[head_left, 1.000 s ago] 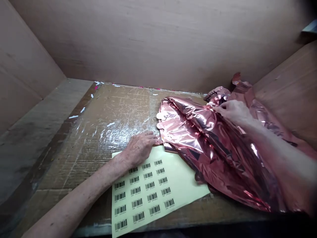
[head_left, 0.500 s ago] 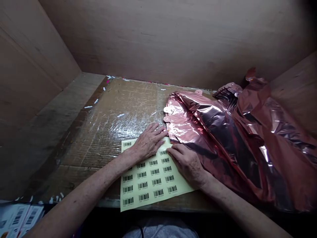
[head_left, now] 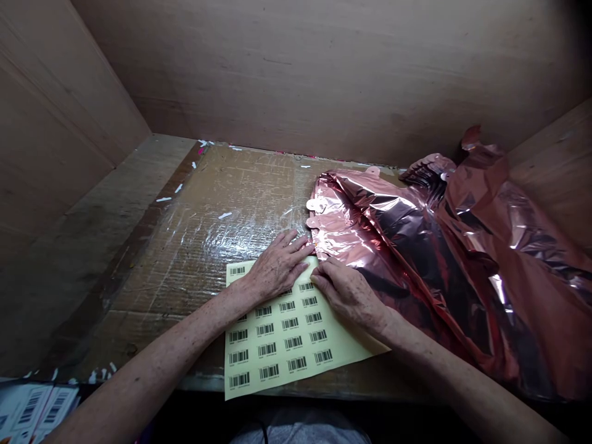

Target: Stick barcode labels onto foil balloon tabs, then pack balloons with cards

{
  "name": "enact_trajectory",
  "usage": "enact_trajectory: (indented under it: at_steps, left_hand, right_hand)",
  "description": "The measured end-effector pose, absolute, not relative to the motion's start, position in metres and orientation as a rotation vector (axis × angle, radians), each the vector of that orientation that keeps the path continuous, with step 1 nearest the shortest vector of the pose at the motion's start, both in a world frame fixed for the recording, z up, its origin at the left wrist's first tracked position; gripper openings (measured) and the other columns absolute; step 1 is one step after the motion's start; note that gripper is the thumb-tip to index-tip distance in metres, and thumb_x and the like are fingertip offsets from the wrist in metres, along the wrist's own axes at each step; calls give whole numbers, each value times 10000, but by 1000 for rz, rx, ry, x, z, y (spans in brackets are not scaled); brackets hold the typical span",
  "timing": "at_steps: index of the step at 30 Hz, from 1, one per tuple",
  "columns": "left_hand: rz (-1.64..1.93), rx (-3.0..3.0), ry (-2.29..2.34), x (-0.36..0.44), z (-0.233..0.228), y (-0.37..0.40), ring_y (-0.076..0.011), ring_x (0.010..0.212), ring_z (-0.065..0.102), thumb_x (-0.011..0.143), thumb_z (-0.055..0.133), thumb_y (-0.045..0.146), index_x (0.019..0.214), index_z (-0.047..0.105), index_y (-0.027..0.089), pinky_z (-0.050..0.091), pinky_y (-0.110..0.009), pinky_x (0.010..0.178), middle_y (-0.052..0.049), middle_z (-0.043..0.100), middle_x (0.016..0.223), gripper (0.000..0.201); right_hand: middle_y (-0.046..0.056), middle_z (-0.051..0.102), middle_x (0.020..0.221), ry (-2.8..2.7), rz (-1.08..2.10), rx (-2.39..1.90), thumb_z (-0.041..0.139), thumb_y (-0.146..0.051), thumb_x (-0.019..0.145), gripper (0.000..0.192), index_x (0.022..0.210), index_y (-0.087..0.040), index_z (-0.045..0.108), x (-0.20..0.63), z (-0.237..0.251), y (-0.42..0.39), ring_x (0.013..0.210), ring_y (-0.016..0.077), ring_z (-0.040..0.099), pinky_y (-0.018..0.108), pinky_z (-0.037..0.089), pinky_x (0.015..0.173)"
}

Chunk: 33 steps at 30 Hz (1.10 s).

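Observation:
A pale yellow sheet of barcode stickers (head_left: 287,345) lies at the front of the worktop. My left hand (head_left: 276,266) rests flat on its upper part, fingers spread toward the edge of a pile of rose-gold foil balloons (head_left: 416,246). My right hand (head_left: 345,293) lies on the sheet's upper right corner, fingertips curled at the sheet's top edge where it meets the foil. Whether the fingers pinch a sticker is hidden. The foil pile covers the right half of the worktop.
The worktop is cardboard covered in shiny tape (head_left: 222,216), closed in by wooden walls at the back (head_left: 324,74), left and right. Small white scraps (head_left: 225,215) lie on the cardboard. More barcode sheets (head_left: 32,407) show at the lower left, below the table edge.
My right hand left the far side of the foil pile and came down onto the sticker sheet next to my left hand; its fingertips then crept up to the sheet's top edge.

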<state>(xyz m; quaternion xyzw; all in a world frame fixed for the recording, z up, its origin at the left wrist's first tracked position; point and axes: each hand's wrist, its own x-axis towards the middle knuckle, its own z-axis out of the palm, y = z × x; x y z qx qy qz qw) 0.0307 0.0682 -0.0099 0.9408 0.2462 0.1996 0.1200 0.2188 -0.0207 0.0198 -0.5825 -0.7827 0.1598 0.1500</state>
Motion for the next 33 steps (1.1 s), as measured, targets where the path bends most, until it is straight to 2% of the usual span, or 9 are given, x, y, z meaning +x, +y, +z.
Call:
enact_trajectory:
  at_steps: [4, 8, 12, 15, 18, 21, 27, 33]
  left_hand:
    - [561, 2718, 725, 31, -9, 67, -316, 1399, 349, 1029, 392, 300, 1409, 465, 175, 289, -538, 1174, -82, 495, 1469, 407]
    - [546, 2658, 721, 27, -11, 68, -312, 1426, 334, 1026, 412, 308, 1414, 451, 162, 271, -552, 1192, -97, 495, 1476, 417]
    - [544, 2624, 728, 25, -9, 71, -322, 1444, 323, 1001, 498, 333, 1423, 439, 169, 287, -574, 1186, -115, 492, 1479, 457]
    - [584, 2611, 765, 36, 2, 74, -290, 1309, 496, 982, 540, 304, 1252, 563, 163, 418, -518, 1110, -114, 618, 1300, 305]
    - [647, 2653, 734, 56, 11, 77, -253, 1191, 577, 982, 512, 209, 1061, 610, 145, 493, -457, 1039, -105, 660, 1156, 142]
    - [674, 2710, 681, 68, 10, 77, -248, 1173, 587, 988, 472, 166, 1043, 609, 130, 527, -432, 999, -113, 667, 1106, 152]
    - [761, 2717, 667, 62, -2, 77, -234, 1083, 621, 962, 400, 68, 1050, 609, 128, 568, -382, 928, -106, 662, 1122, 234]
    - [776, 2670, 708, 64, -2, 77, -215, 993, 630, 956, 392, 56, 1017, 589, 134, 572, -374, 890, -98, 657, 1047, 220]
  right_hand:
    - [46, 619, 874, -2191, 479, -1733, 573, -265, 947, 139, 827, -195, 555, 212, 22, -22, 751, 175, 558, 295, 400, 676]
    - [29, 622, 813, -2113, 718, -1646, 515, -282, 969, 164, 838, -194, 558, 221, 35, -20, 706, 158, 540, 286, 397, 646]
    - [20, 629, 754, -1860, 949, -1630, 554, -418, 949, 265, 824, -188, 598, 256, 56, 3, 685, 151, 559, 275, 429, 626]
    - [23, 635, 708, -1728, 1071, -1679, 614, -475, 895, 327, 772, -172, 614, 282, 65, 26, 633, 141, 568, 262, 435, 574]
    - [25, 636, 664, -1682, 1106, -1732, 661, -500, 844, 352, 748, -163, 619, 291, 67, 44, 548, 124, 549, 237, 401, 477]
    - [15, 630, 614, -1629, 1181, -1751, 682, -484, 820, 335, 741, -165, 617, 288, 63, 55, 499, 116, 553, 223, 403, 445]
    - [12, 655, 618, -1588, 1283, -1726, 674, -433, 835, 275, 784, -167, 630, 287, 49, 65, 543, 127, 613, 209, 455, 489]
    - [34, 695, 675, -1687, 1214, -1814, 653, -416, 861, 258, 797, -166, 640, 292, 43, 73, 588, 150, 642, 230, 459, 526]
